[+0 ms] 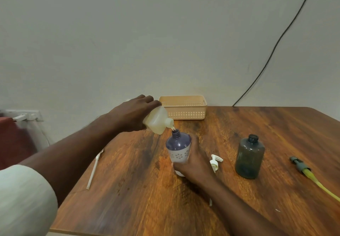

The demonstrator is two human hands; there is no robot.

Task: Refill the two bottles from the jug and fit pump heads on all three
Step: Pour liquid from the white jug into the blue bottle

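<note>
My left hand (134,115) grips a translucent white jug (158,120) tilted spout-down, its mouth right over the neck of a purple bottle (178,147) with a white flowered band. My right hand (195,162) wraps around the lower part of that bottle, which stands on the wooden table (138,189). A smoky grey bottle (249,157) stands uncapped to the right. A white pump head (215,162) lies just right of my right hand, its tube partly hidden by my forearm. Another white pump head with a long tube (94,167) lies at the left. A grey pump head with a yellowish tube (305,169) lies at the far right.
A peach plastic basket (184,109) stands at the back edge of the table against the wall. A black cable (272,51) runs down the wall at the right. A white wall socket strip (25,116) sits at the far left, beyond the table's left edge.
</note>
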